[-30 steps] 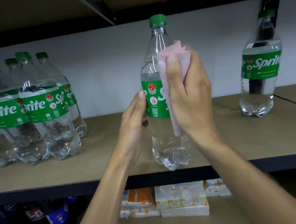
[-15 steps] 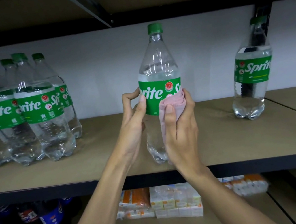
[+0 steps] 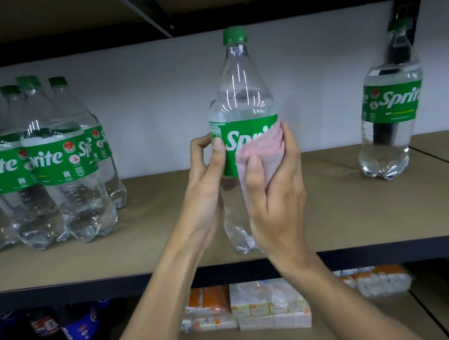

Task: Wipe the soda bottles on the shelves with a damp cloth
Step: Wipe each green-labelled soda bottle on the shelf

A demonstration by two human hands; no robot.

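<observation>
Head cam | Sprite btl (image 3: pixel 239 95) upright, mid shelf (image 3: pixel 354 208), base by front edge | L hand (image 3: pixel 204 181) fingers curled round label (image 3: pixel 232 151) side, holds btl | R hand (image 3: pixel 276 194) wraps pink cloth (image 3: pixel 262 149) on label front | btl looks full: heavy, smooth, prob slippy when wet; grab at label w/ both hands.

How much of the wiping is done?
Nothing shows for sure which bottles are clean. The right bottle stands alone, so it may be done. In hand: the left hand grips the middle bottle while the right hand presses the cloth on its label. Likely left: the bunch of bottles on the left and the dark bottles on the shelf below.
</observation>
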